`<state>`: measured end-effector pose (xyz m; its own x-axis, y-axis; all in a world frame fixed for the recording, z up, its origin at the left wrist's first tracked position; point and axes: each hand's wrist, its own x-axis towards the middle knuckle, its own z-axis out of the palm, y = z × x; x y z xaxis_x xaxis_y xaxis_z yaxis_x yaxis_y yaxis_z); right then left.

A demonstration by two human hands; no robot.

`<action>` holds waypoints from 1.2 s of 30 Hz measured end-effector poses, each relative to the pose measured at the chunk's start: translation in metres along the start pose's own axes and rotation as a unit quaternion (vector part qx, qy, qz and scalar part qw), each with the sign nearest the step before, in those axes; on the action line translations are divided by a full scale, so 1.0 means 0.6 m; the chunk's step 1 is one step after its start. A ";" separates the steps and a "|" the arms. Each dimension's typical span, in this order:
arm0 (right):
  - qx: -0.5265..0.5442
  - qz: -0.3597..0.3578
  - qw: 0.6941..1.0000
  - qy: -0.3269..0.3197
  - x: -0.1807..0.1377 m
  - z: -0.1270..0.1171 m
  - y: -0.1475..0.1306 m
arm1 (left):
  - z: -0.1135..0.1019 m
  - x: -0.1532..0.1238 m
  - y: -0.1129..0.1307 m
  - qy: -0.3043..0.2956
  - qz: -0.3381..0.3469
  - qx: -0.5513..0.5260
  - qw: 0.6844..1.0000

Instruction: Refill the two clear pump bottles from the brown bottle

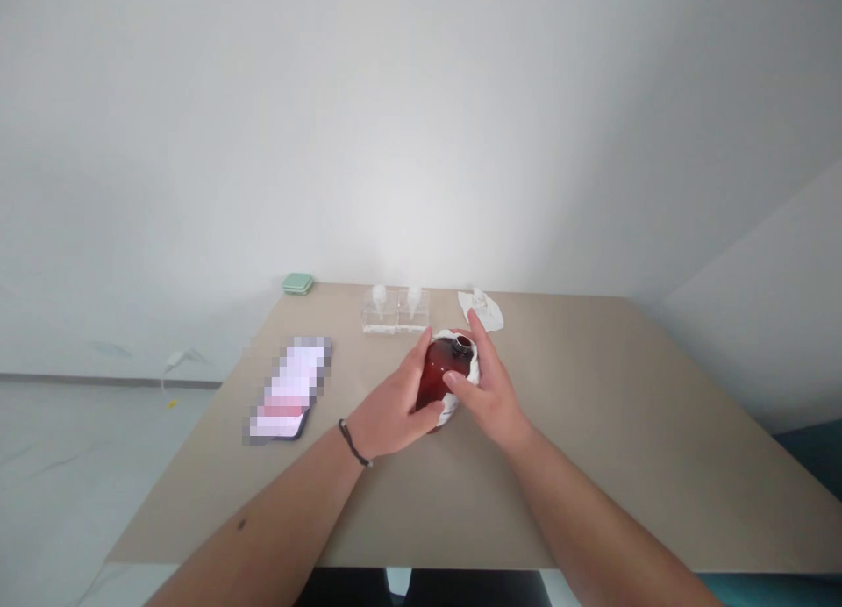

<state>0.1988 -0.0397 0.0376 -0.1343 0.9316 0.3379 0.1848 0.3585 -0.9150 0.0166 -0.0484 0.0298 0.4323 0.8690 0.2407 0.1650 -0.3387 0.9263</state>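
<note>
A glossy dark red, rounded bottle (437, 370) with a small round opening at its upper right is between my two hands, above the middle of the table. My left hand (395, 407) wraps its left side, fingers along the edge and thumb across the lower front. Around the right side goes my right hand (488, 395), its thumb on the front and index finger stretching past the opening. White crumpled material, which looks like tissue, (450, 407) lies against the bottle under my right hand. The bottle's underside is hidden.
A phone (289, 388) with a blurred screen lies at the left. Along the back stand a small green case (298, 283), a clear divided holder (396, 313) with two white-topped pieces, and a crumpled white tissue (485, 310). A white wall rises behind the table (592, 396).
</note>
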 end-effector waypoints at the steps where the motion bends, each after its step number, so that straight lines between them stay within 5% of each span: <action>1: 0.009 -0.004 1.000 -0.005 0.000 0.000 0.000 | -0.001 0.001 -0.007 -0.003 -0.014 -0.045 0.999; 4: 0.001 -0.027 0.999 -0.017 -0.002 -0.001 0.001 | -0.004 0.009 -0.019 -0.028 -0.059 -0.159 0.985; 8: -0.074 -0.056 0.996 -0.010 -0.005 -0.002 0.001 | 0.000 0.020 -0.009 -0.048 -0.073 -0.174 0.981; 16: -0.094 -0.039 0.994 0.025 -0.001 0.007 -0.001 | 0.029 0.017 0.028 0.155 -0.033 0.105 0.982; 21: 0.000 -0.037 0.998 0.058 -0.001 0.001 -0.006 | 0.005 0.012 0.002 0.001 -0.004 -0.032 0.999; 24: 0.066 -0.044 0.995 0.063 -0.001 -0.007 -0.002 | -0.002 0.015 -0.022 -0.093 -0.043 -0.261 0.960; 27: 0.095 -0.050 0.991 0.074 0.001 -0.010 0.005 | 0.005 0.023 -0.029 -0.148 -0.074 -0.355 0.920; 31: 0.020 -0.030 0.994 0.107 0.004 -0.008 0.008 | 0.014 0.027 -0.018 -0.066 -0.095 -0.294 0.949; 36: -0.029 -0.025 0.994 0.105 0.007 0.007 0.017 | 0.019 0.023 0.003 0.074 -0.061 -0.009 0.995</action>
<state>0.1959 -0.0327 0.0288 0.0608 0.9025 0.4264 0.2405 0.4013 -0.8838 0.0329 -0.0412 0.0315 0.2751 0.9473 0.1641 0.1925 -0.2215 0.9560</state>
